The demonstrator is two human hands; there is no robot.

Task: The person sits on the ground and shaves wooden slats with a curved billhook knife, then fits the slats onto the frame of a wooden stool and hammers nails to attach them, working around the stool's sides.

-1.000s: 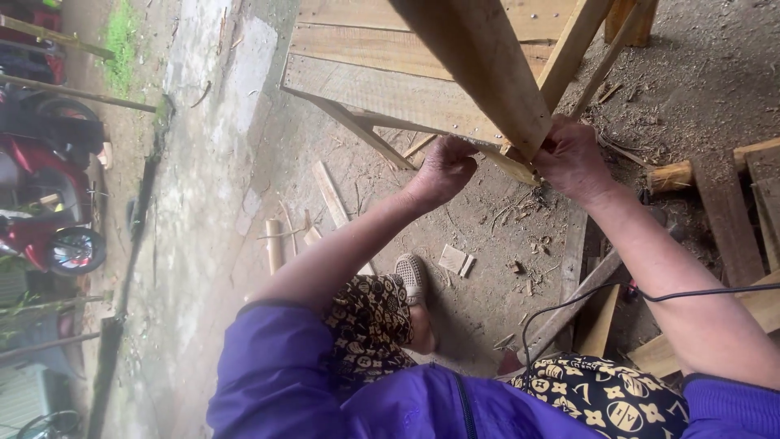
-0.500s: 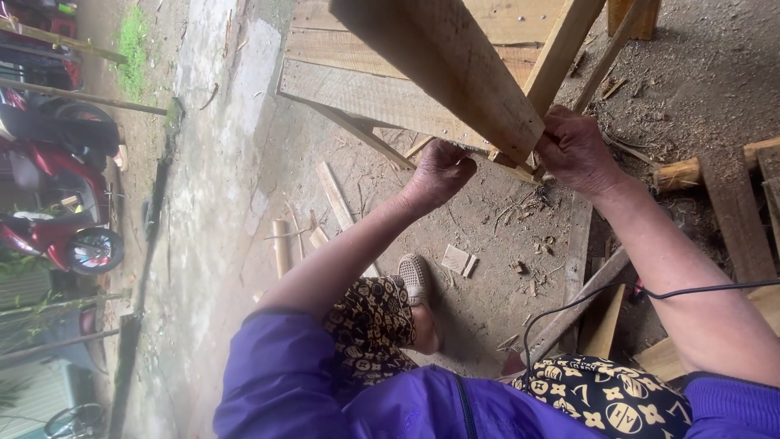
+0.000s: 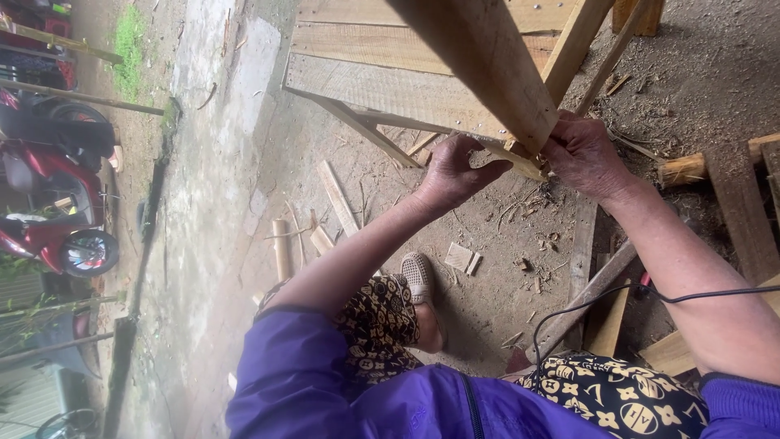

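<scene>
The left hand (image 3: 455,171) and right hand (image 3: 581,154) were both closed around the lower end of a wooden beam (image 3: 487,65), at the corner of a plank frame (image 3: 390,89). Open dirt floor (image 3: 487,317) lay beneath, strewn with wood scraps (image 3: 337,195); a black cable (image 3: 617,301) crossed near the right forearm. Compared with earlier, the hands sat slightly closer together, with the beam filling more of the view.

One head-worn camera looks steeply down, close on the dirt floor (image 3: 504,317).
</scene>
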